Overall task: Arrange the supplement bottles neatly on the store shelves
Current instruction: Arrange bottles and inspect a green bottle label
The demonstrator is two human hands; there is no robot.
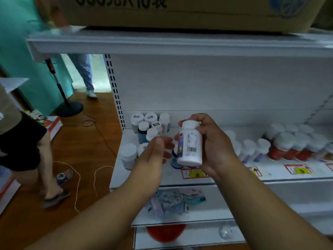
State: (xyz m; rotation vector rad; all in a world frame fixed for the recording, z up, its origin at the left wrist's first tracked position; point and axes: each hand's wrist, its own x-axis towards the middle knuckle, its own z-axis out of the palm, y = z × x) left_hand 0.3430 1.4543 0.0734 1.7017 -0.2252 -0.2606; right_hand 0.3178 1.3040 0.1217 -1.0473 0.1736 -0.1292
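While a brown cardboard box (180,13) sits atop the smooth white metal shelf (234,174), the right hand (214,145) grips a white cylindrical plastic supplement bottle (190,143) above the shelf's front edge; the left hand (153,156) hovers beside it, fingers loosely spread, holding nothing.

From my feed I count two hands, the left hand (155,150) and the right hand (214,143), one white bottle (190,143) held up, roughly eight white-capped bottles (150,127) clustered at the shelf's (234,175) left, several blurred red-bodied bottles (288,147) at right, and three visible price tags (195,173).
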